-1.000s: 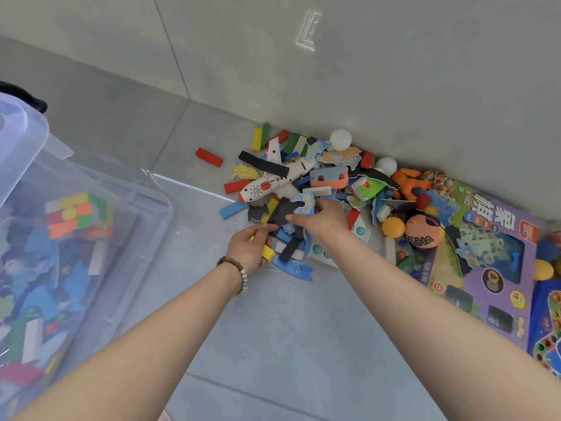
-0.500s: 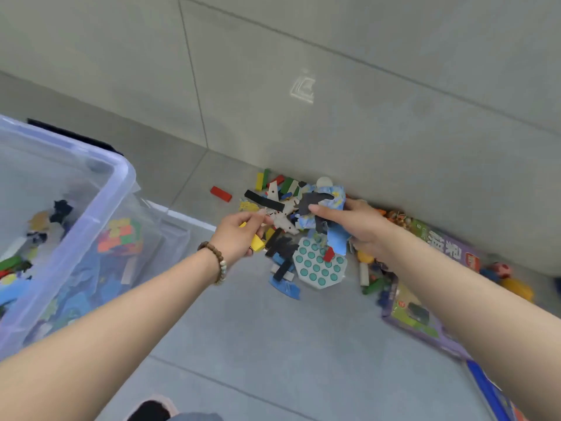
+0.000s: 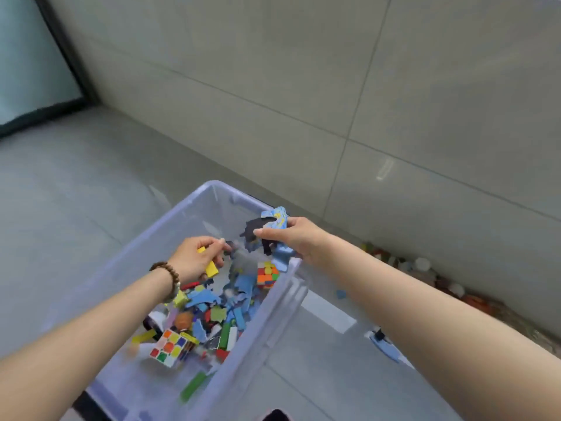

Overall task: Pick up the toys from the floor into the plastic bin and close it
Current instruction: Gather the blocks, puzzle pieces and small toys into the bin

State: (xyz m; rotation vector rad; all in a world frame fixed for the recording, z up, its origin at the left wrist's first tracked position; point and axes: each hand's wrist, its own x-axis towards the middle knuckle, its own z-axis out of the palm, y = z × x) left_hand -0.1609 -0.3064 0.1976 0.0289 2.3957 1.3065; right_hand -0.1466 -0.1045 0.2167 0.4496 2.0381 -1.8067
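Note:
The clear plastic bin (image 3: 194,205) stands open below me, part filled with blue puzzle pieces, coloured blocks and two puzzle cubes (image 3: 170,347). Over its middle, my left hand (image 3: 197,256) grips yellow blocks (image 3: 211,268). My right hand (image 3: 288,235) is above the bin's right rim and pinches a bunch of blue and black puzzle pieces (image 3: 268,229) that hang over the inside. The rest of the toy pile (image 3: 425,268) lies on the floor along the wall to the right, partly hidden by my right arm.
The bin's clear lid (image 3: 331,317) lies flat on the floor right of the bin, with a blue piece (image 3: 384,344) on it. A small blue piece (image 3: 340,293) lies beside it. A tiled wall runs behind; a dark door frame (image 3: 63,56) stands at far left.
Both hands lifted their toys off the floor pile and swung left, and now hold them over the open bin. The view turned from the pile to the bin.

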